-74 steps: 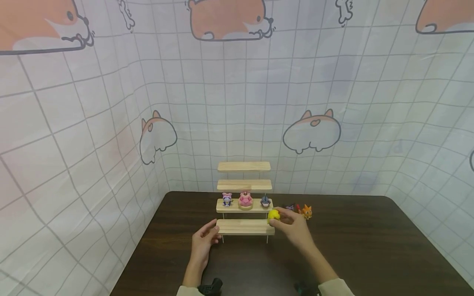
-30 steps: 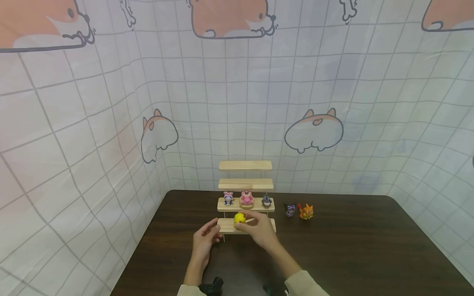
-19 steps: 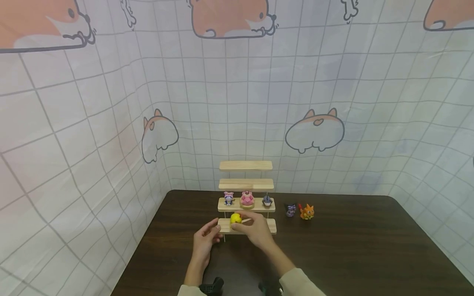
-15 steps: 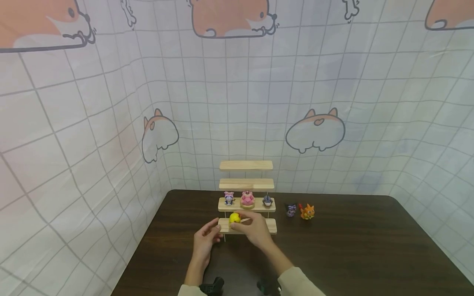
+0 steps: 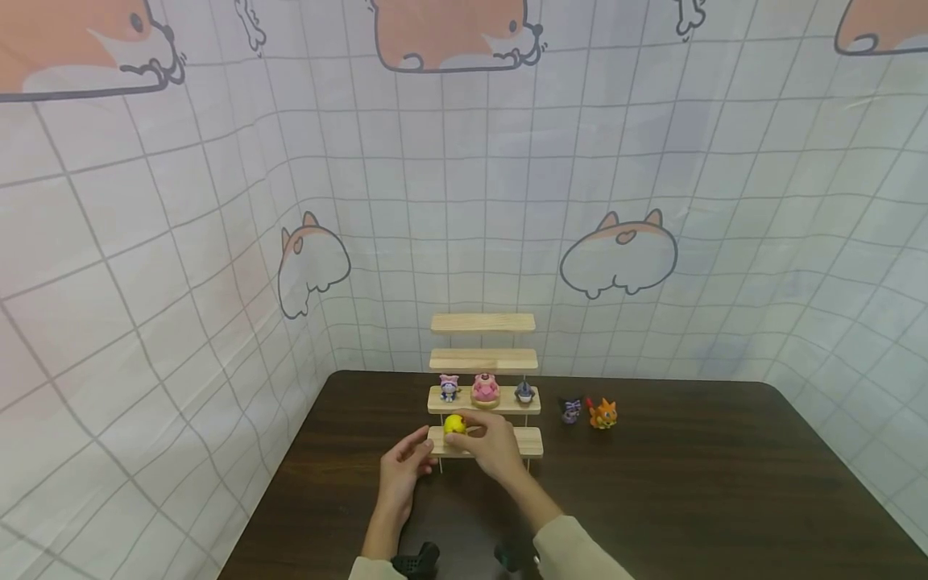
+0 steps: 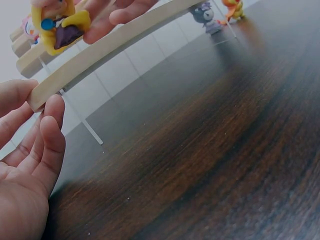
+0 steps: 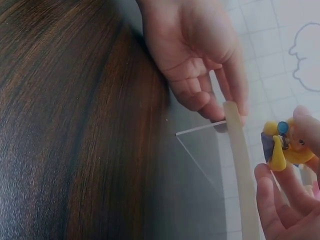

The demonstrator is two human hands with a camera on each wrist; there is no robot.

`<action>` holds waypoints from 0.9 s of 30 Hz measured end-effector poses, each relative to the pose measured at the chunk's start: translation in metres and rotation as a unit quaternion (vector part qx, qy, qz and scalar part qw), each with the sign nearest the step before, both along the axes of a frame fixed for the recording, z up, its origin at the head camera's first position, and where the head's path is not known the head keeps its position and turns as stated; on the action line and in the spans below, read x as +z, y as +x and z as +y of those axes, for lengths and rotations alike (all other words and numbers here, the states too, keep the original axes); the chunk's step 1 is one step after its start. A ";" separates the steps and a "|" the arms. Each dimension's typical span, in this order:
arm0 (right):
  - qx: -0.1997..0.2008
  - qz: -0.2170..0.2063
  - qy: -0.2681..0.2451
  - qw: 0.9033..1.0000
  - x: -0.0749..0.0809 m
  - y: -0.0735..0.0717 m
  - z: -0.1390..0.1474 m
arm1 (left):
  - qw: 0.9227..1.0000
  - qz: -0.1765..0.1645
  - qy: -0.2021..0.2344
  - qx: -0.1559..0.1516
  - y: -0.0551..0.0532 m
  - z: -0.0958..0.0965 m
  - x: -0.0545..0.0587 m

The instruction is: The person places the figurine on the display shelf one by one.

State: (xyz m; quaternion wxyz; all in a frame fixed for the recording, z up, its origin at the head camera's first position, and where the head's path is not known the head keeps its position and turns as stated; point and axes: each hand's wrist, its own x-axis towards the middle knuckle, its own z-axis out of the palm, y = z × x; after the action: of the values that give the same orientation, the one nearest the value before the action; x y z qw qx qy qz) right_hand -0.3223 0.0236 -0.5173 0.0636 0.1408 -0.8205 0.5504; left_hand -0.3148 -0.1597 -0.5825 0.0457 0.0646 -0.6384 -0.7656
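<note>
Figurine in yellow (image 5: 454,424), seemingly not yet set down, is pinched in the right hand (image 5: 493,447) just above the lowest shelf's (image 5: 529,441) left end, long axis near upright, front toward the person. Left thumb and fingers of the left hand (image 5: 401,473) grip that end. Three figures (image 5: 485,391) already stand on the next shelf (image 5: 451,408); a grey one (image 5: 571,412) and an orange one (image 5: 603,415) are still on the table (image 5: 689,491).

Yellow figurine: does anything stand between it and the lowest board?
Nothing visible does. The right hand pinches the yellow figurine over the lowest board; the left hand grips that board's left end, to one side of the figurine.
</note>
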 end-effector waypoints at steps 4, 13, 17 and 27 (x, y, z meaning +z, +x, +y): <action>-0.008 0.003 0.004 1.000 -0.001 -0.001 -0.003 | 1.000 -0.002 -0.004 0.001 0.000 0.000 0.000; -0.027 0.010 0.011 1.000 -0.002 -0.003 -0.010 | 1.000 -0.001 -0.015 0.002 0.001 0.001 0.000; -0.038 0.015 0.020 0.999 -0.002 -0.003 -0.013 | 1.000 -0.001 -0.014 0.004 0.000 0.000 0.000; -0.068 0.032 0.046 0.996 -0.008 -0.004 -0.017 | 1.000 0.003 -0.012 0.006 -0.001 0.000 -0.001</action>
State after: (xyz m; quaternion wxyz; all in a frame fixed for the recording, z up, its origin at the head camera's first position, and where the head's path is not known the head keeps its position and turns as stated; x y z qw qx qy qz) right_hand -0.3267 0.0066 -0.5252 0.1206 0.1054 -0.8500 0.5018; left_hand -0.3155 -0.1595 -0.5837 0.0529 0.0649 -0.6471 -0.7578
